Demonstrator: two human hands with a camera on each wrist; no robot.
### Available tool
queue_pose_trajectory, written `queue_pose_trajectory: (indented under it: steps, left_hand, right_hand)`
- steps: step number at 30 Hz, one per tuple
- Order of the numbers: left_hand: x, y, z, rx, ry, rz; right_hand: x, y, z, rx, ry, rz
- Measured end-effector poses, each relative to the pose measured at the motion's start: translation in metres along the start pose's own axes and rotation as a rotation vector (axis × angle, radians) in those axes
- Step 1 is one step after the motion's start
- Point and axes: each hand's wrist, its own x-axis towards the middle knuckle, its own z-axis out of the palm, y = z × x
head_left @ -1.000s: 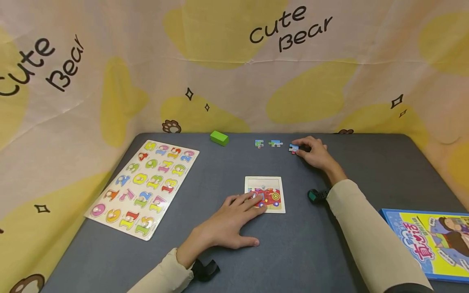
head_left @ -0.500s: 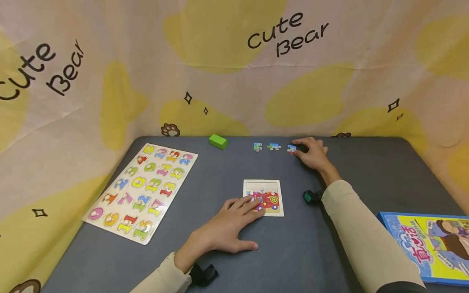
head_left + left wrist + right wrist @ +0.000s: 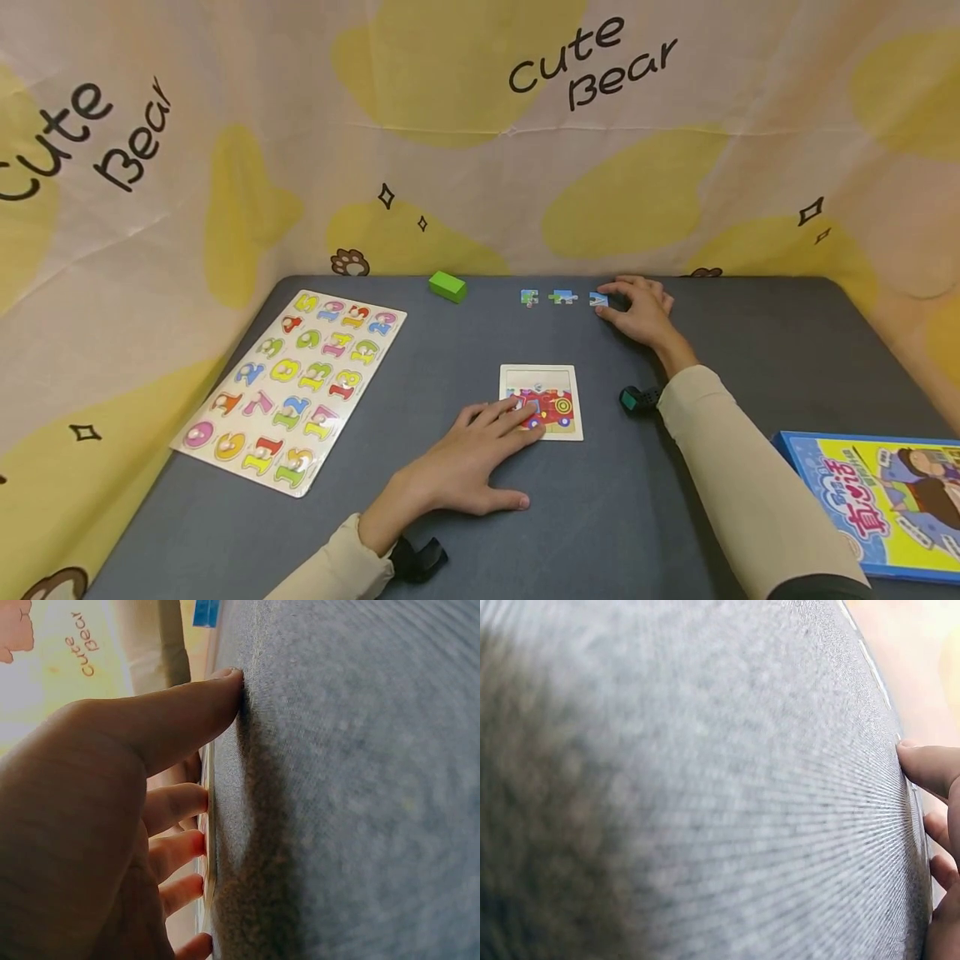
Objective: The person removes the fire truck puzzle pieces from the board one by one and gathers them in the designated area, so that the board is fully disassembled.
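My left hand (image 3: 471, 457) lies with spread, straight fingers on a small jigsaw tray (image 3: 579, 408). The tray's lower part shows a red vehicle picture; the fingers hide its left side. The left wrist view has the fingertips on the tray's edge and the thumb (image 3: 180, 716) out over the table. At the far side, my right hand (image 3: 645, 313) pinches a blue puzzle piece (image 3: 597, 299) between thumb and index finger, its lower end hidden by the thumb. To its left lie two more puzzle pieces, one middle (image 3: 564, 297) and one leftmost (image 3: 529, 297).
A green block (image 3: 447, 287) sits near the table's back edge. On the left lies a white number board (image 3: 247, 477) with colourful digits. A blue and yellow box (image 3: 862, 492) occupies the right side. Patterned cloth (image 3: 480, 167) rises behind the grey table (image 3: 600, 517).
The right hand has turned the blue piece straighter and shifted it slightly away, about level with the other two. Its thumb now covers the piece's red tab. The left hand has stayed put.
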Motion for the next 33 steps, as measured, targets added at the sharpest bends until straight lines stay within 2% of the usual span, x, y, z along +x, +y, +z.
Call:
queue_pose_trajectory:
  steps: [23,33]
  left_hand:
    - [0.0008,0.0009,-0.0014,-0.003,-0.024,-0.019]
    - [0.0011,0.0008,-0.0013,0.006,-0.022,-0.017]
  right_hand:
    - [0.0018,-0.0011,0.0019,-0.032,-0.001,0.037]
    - [0.0000,0.0009,0.0010,0.026,0.015,0.030]
